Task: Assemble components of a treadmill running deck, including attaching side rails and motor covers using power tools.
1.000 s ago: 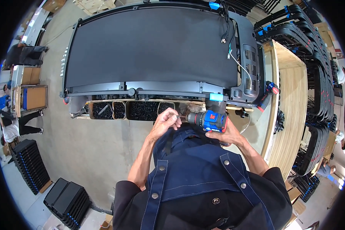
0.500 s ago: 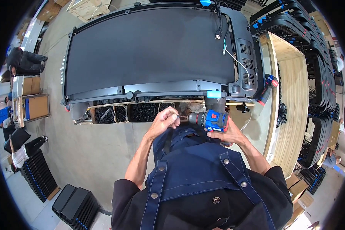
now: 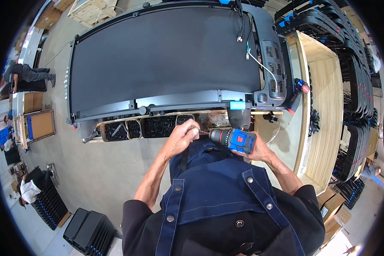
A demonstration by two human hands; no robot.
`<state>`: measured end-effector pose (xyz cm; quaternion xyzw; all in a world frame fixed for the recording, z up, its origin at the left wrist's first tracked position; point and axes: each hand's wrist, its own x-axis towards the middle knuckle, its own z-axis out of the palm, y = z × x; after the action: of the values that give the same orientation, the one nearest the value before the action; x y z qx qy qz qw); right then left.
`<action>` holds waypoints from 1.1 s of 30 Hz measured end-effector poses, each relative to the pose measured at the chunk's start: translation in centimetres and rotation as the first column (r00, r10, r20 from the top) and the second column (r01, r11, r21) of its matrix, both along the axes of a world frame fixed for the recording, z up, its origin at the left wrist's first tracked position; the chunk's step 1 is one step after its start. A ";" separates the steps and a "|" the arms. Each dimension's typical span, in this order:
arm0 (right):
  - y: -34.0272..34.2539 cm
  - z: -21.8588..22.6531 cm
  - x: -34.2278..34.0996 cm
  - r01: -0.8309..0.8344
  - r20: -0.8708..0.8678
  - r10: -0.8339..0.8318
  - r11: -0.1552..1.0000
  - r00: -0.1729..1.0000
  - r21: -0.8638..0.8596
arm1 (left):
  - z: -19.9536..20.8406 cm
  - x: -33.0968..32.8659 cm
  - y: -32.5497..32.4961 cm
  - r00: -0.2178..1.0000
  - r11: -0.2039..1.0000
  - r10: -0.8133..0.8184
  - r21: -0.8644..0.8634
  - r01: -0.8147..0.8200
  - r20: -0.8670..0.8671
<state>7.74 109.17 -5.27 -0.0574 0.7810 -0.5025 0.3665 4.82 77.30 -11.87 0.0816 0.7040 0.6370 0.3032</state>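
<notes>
Left hand (image 3: pixel 181 138): fingers pinched together at the tip of the drill, on something too small to tell; it hangs just in front of the near edge of the treadmill.
Right hand (image 3: pixel 257 150): clenched around the grip of the drill, knuckles toward the wooden crate.
Drill (image 3: pixel 234 140): blue and black, held level in front of the person's chest, its nose pointing left at the left hand's fingertips; it is off the floor, just below the near edge of the treadmill.
Treadmill (image 3: pixel 166 59): a wide black belt in a dark grey frame lying flat on the floor, with a vented motor cover at its right end and loose cables near its far right corner.
Tray (image 3: pixel 145 127): a long wooden tray of compartments along the treadmill's near edge, holding dark screws and small parts; the left hand is just beside its right end.
Floor (image 3: pixel 94 170): bare grey concrete, open to the left of the person.
Wooden crate (image 3: pixel 324 106): pale boards standing just right of the treadmill.
Black parts (image 3: pixel 354 51): stacked in rows beyond the crate along the right side of the room.
Black boxes (image 3: pixel 89 232): a stack on the floor at lower left.
Other people (image 3: pixel 27 74): at work far off along the left side, near cardboard boxes.
Apron (image 3: pixel 217 192): dark blue, with snaps, over a black shirt.
</notes>
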 end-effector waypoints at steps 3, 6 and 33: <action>-0.2 0.9 0.7 0.156 0.033 -0.154 0.985 0.987 -0.069 | -0.6 -0.2 1.0 0.990 0.967 0.093 0.226 -0.116 0.110; -0.1 1.8 0.4 0.298 0.033 -0.296 0.948 0.955 -0.113 | -1.1 -0.6 2.8 0.826 0.764 0.045 0.513 -0.391 0.562; -2.5 8.5 -13.9 -0.285 -0.072 0.461 0.656 0.885 0.698 | -2.8 -3.1 10.6 0.605 0.510 -0.271 0.645 -0.569 0.749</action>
<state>-6.12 106.63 3.23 -0.1429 0.9177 -0.0899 0.3597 1.72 87.87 -14.64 -0.1372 0.0982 0.8865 0.4310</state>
